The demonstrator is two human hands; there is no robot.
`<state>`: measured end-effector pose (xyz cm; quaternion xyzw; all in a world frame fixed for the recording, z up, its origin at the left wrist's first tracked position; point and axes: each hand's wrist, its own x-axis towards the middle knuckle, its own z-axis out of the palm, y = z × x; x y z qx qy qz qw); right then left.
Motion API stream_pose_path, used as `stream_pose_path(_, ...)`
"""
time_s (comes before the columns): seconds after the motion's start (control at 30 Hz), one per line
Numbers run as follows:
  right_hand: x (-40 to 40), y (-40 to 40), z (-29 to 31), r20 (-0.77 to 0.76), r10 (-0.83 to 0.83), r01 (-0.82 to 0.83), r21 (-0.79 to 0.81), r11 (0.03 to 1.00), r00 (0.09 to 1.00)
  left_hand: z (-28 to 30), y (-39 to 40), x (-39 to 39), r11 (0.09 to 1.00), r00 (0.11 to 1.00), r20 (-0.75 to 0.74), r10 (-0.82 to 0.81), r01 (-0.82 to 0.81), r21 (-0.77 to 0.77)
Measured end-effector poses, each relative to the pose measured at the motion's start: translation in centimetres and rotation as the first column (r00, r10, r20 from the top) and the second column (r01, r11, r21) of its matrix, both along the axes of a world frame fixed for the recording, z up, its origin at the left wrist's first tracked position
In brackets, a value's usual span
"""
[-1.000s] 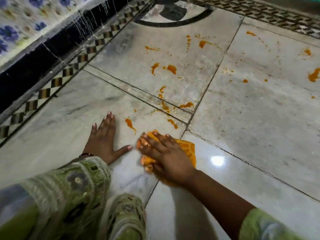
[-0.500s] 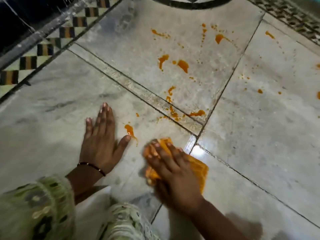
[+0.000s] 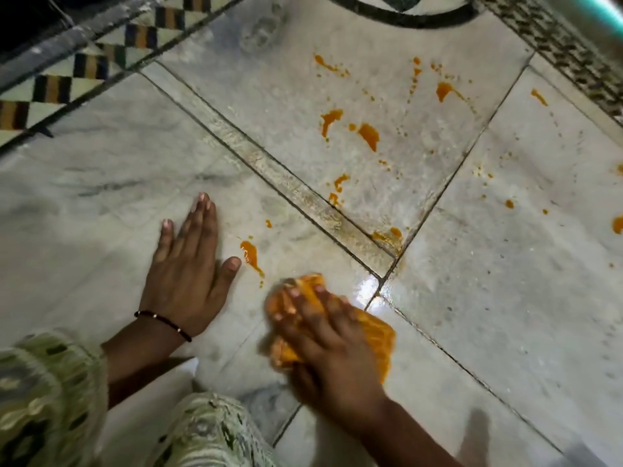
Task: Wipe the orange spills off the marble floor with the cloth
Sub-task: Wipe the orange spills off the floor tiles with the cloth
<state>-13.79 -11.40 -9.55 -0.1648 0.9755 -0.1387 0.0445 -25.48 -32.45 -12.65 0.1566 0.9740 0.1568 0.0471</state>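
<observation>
My right hand (image 3: 332, 345) presses a bunched orange cloth (image 3: 376, 335) flat onto the marble floor (image 3: 505, 298), fingers spread over it. My left hand (image 3: 188, 264) lies palm down on the floor to the left, fingers straight, holding nothing. An orange streak (image 3: 251, 254) sits just beyond my left thumb, a short way up and left of the cloth. More orange spills lie farther out: a smear at the tile joint (image 3: 387, 235), two blobs (image 3: 367, 134) and several splashes (image 3: 445, 91) on the far tile.
A checkered tile border (image 3: 67, 85) runs along the upper left, with a dark wall base behind it. A dark curved inlay (image 3: 404, 18) crosses the top. My patterned green sleeve (image 3: 43, 399) and knee (image 3: 209, 433) fill the bottom left.
The view has moved closer and lower over the floor. My right hand has slid the cloth a little to the right; my left hand stays planted.
</observation>
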Motion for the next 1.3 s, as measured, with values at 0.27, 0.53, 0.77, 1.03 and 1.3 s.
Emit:
stream_pose_path(0.27, -9.8, 1.9, -0.1, 0.009, -0.143, 0.143, 0.009, 0.99, 0.99, 0.1, -0.9, 0.1, 0.995, 1.0, 0.009, 0.006, -0.007, 0.101)
stream_pose_path(0.53, -3.5, -2.1, -0.5, -0.008, 0.029, -0.028, 0.033, 0.999, 1.0, 0.1, -0.6, 0.9, 0.983, 0.988, -0.028, 0.152, -0.154, -0.103)
stream_pose_path(0.77, -17.8, -3.7, -0.6, 0.007, -0.02, 0.02, 0.08, 0.997, 1.0, -0.1, -2.3, 1.3, 0.957, 0.982, 0.003, 0.186, -0.181, -0.227)
stream_pose_path(1.03, -5.9, 1.7, -0.4, -0.047, -0.318, 0.32, 0.046, 0.946, 0.947, 0.3, -1.9, 1.3, 0.962, 0.976, 0.002, 0.217, -0.214, -0.171)
stream_pose_path(1.3, -15.5, -3.0, -0.7, -0.004, -0.004, 0.005, 0.072, 0.997, 1.0, -0.1, -2.2, 1.4, 0.965, 0.983, -0.003, 0.185, -0.182, -0.191)
